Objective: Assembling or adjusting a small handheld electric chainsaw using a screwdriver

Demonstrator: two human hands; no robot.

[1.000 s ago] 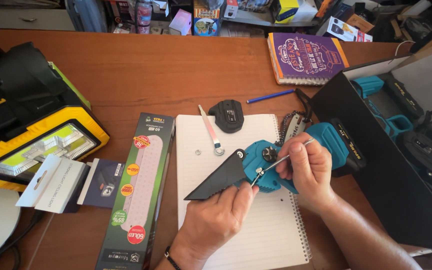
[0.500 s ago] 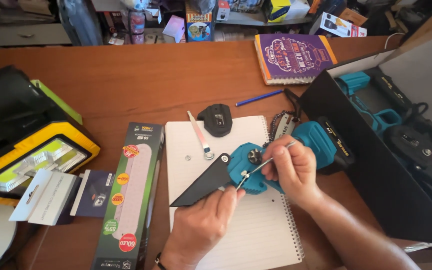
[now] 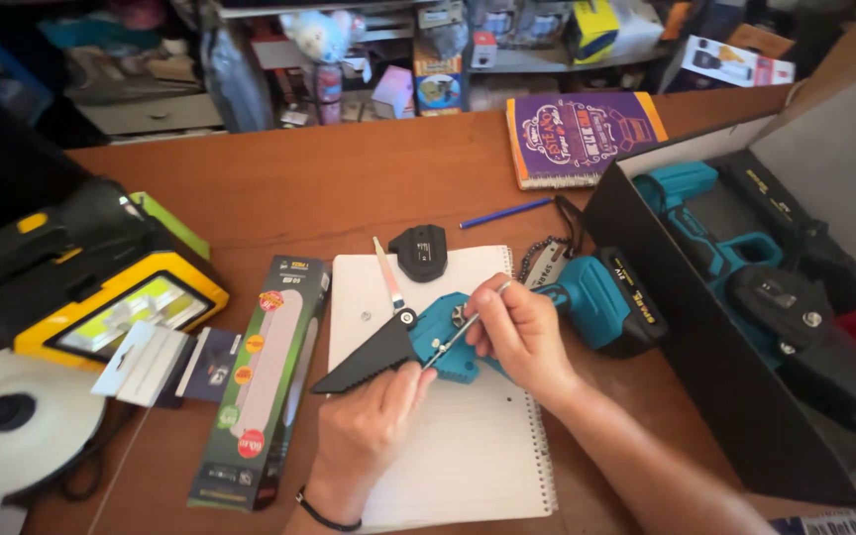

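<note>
1. Teal mini chainsaw (image 3: 587, 302) lay at centre frame, across a white spiral notebook (image 3: 468, 436) on the brown bench (image 3: 279, 198).
2. Black toothed bar guard (image 3: 364, 362) stuck out from the saw toward lower left, over the page.
3. Left hand (image 3: 369, 426), lower centre: fingers curled together, pressed against the underside of the guard and the saw's front housing.
4. Right hand (image 3: 517, 332), centre: fingers clamped on a thin metal tool (image 3: 458, 332), tip set against the teal housing near its round fastener.
5. Pink-handled small tool (image 3: 388, 282) rested on the notebook, just above the guard.
6. Black cover piece (image 3: 420, 251) sat at the notebook's top edge, upper centre.
7. Blue pen (image 3: 505, 212) lay on the bench above the notebook.
8. Chain (image 3: 539, 260) bunched just beside the saw body, at the notebook's upper right corner.
9. Long dark green carton (image 3: 260, 381) lay left of the notebook, nearly parallel to it.
10. Yellow and black work light (image 3: 116, 307) stood at left of frame, with small card packets (image 3: 165, 362) just below it.
11. White disc (image 3: 12, 421) sat at lower left corner.
12. Purple notebook (image 3: 582, 137) lay at upper centre right.
13. Open black box (image 3: 705, 327) filled the right of frame, holding another teal power tool (image 3: 715, 248).
</note>
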